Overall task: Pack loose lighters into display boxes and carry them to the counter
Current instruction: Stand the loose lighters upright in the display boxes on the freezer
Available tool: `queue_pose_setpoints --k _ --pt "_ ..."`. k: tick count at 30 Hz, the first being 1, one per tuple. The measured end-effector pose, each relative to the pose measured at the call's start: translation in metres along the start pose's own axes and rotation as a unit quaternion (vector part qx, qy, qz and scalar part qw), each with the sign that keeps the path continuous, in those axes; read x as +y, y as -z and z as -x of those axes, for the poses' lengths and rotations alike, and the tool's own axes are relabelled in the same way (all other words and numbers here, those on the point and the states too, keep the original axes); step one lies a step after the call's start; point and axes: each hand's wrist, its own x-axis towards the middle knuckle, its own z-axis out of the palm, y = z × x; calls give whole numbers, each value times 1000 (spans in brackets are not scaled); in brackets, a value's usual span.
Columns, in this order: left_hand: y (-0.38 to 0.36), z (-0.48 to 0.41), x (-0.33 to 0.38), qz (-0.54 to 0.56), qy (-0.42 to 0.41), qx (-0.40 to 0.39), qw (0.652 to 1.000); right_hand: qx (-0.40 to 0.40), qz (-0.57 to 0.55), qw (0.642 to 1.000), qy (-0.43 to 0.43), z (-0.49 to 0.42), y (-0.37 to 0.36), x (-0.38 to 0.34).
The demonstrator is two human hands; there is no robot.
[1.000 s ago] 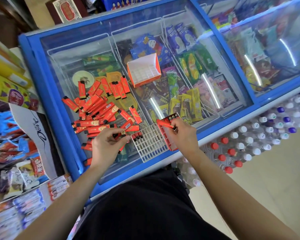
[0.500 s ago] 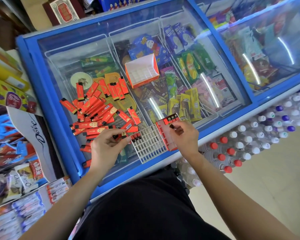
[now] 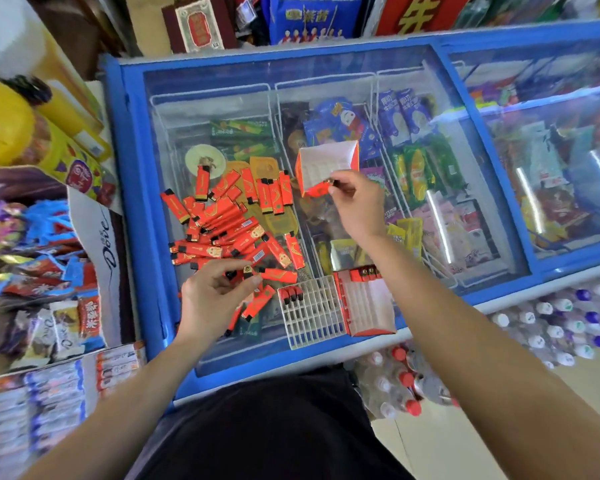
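— Where are the slim red plastic lighters with black caps?

— Mostly in a loose heap on the glass lid of the blue-framed chest freezer, towards its left side. The left hand is at the near edge of the heap, thumb and fingers curled round one lighter, gold-and-black head up.

— And the boxes?

— The open red cardboard display box with a white inside lies at the freezer's near edge, a few lighters in its far end. Touching its left side is a white plastic grid tray with three lighters in its far-left corner.

— The right hand?

— Farther out, at a second red-and-white cardboard box. Thumb and forefinger are pinched at its near wall, something small and dark at the tips; whether they grasp the wall or that piece, I cannot tell.

— Around the freezer?

— Red-capped bottles on the floor below, snack packets to the left.
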Motion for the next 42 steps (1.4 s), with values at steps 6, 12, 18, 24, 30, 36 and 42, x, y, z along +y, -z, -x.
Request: queue_pose_setpoints --k 6,12,18,24,30,36,42 --pt "7 -2 -7 7 20 28 999 -72 120 989 50 -58 -10 13" --pt "5 -5 -10 4 18 21 1000 -179 175 964 86 -34 1 12" --pt "-2 -7 -9 -11 3 -3 1000 -199 147 966 70 35 12 15" --pt "-7 -2 -9 -18 -5 -17 1000 -91 84 990 69 61 16 27" --pt "-10 -1 -2 -9 -8 -34 999 -109 58 987 107 55 3 21" --pt "-13 -11 16 -9 -21 -20 1000 -71 51 981 174 59 -12 28" --pt "-15 -15 30 -5 -29 -23 999 -71 42 979 187 64 -16 37"
